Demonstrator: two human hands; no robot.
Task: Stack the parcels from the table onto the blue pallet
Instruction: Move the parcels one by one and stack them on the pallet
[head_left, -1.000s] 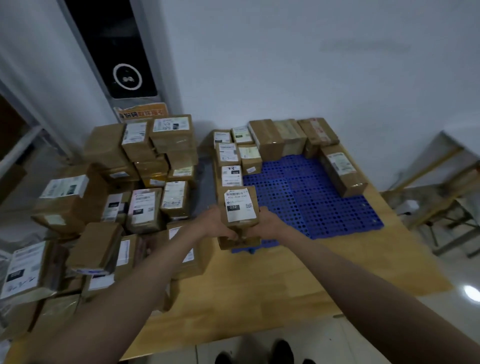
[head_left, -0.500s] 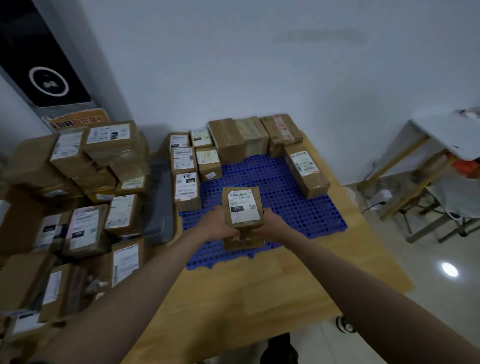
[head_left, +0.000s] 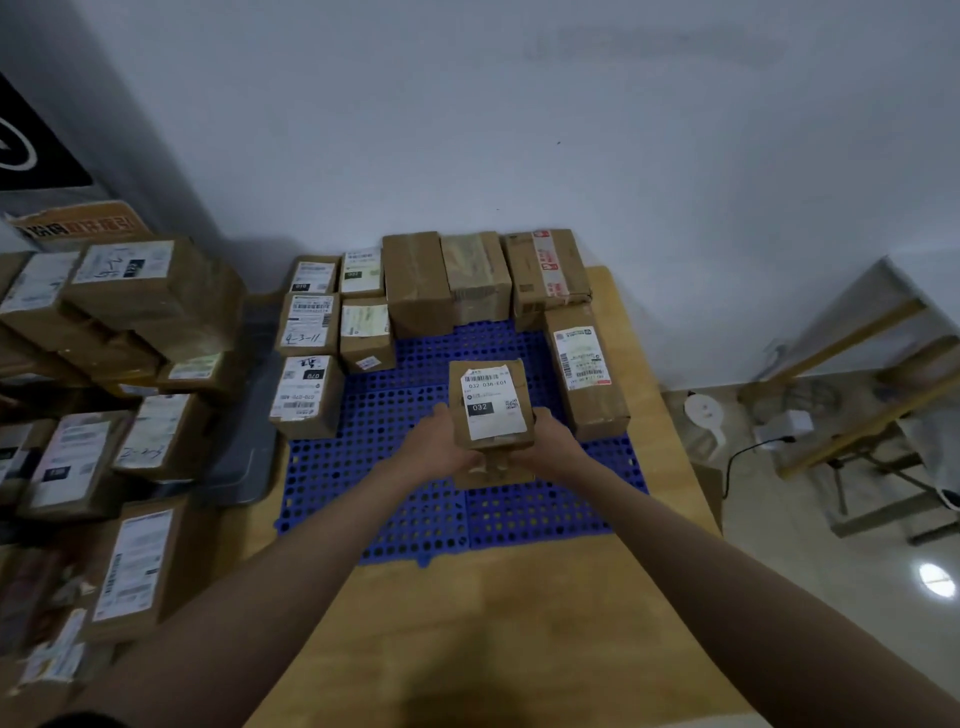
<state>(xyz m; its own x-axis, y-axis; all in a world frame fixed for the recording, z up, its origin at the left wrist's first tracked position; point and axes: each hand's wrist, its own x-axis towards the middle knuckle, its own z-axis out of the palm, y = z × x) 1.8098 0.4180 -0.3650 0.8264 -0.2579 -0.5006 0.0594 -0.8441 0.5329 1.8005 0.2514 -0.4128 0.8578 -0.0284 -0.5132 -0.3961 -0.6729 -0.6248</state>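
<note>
While both hands, left hand (head_left: 434, 449) and right hand (head_left: 553, 448), grip the parcel (head_left: 491, 405) above the blue pallet (head_left: 415, 525), its label reads "032". Their fingers curl underneath, mostly hidden. Far parcels' writing is blurred.

Nine parcels (head_left: 415, 283) on one blue pallet (head_left: 363, 457)

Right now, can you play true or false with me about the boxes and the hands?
1. Both hands hold one box. True: the left hand and right hand grip the held parcel from its two sides.
2. The pallet is red. False: the pallet is blue.
3. The held parcel's label reads 032. True.
4. The pallet has no boxes on it. False: parcels line its far edge, like the taped parcel.
5. More parcels wait to the left. True: the parcel pile sits there.
</note>
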